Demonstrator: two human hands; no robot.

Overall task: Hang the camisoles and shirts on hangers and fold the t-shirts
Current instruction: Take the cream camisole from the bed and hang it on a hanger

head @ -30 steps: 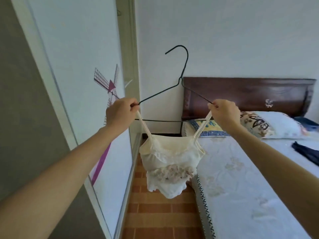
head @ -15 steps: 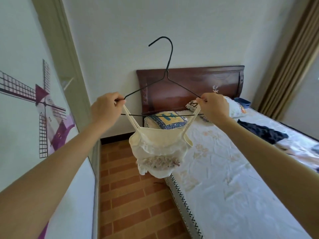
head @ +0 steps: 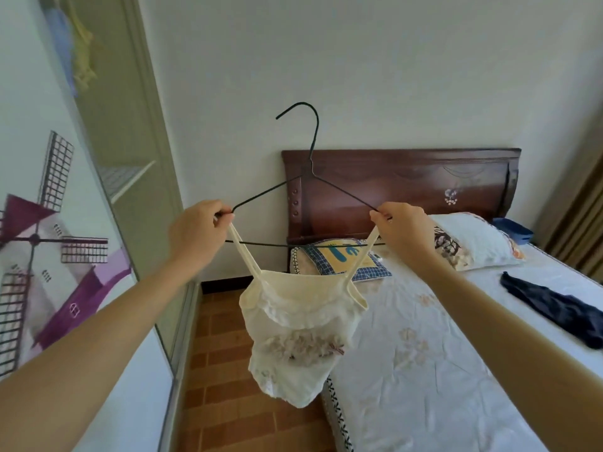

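Note:
A cream lace camisole (head: 300, 334) hangs by its two thin straps from a dark wire hanger (head: 310, 177), held up in front of me with its hook pointing upward. My left hand (head: 195, 233) pinches the hanger's left end together with the left strap. At the right end, my right hand (head: 401, 230) pinches the wire and the other strap. A dark navy garment (head: 554, 308) lies crumpled on the bed at the right.
The bed (head: 440, 370) with a white flowered sheet fills the lower right; two pillows (head: 470, 243) lie against a dark wooden headboard (head: 408, 184). A wardrobe's sliding door with a windmill picture (head: 49, 256) stands at the left, its opening showing a shelf and hanging clothes (head: 78, 50). Brick-patterned floor (head: 235, 386) runs between them.
My view has swung right and tilted up, bringing more of the bed and the open wardrobe into sight. Both hands keep the same hold on the hanger and straps.

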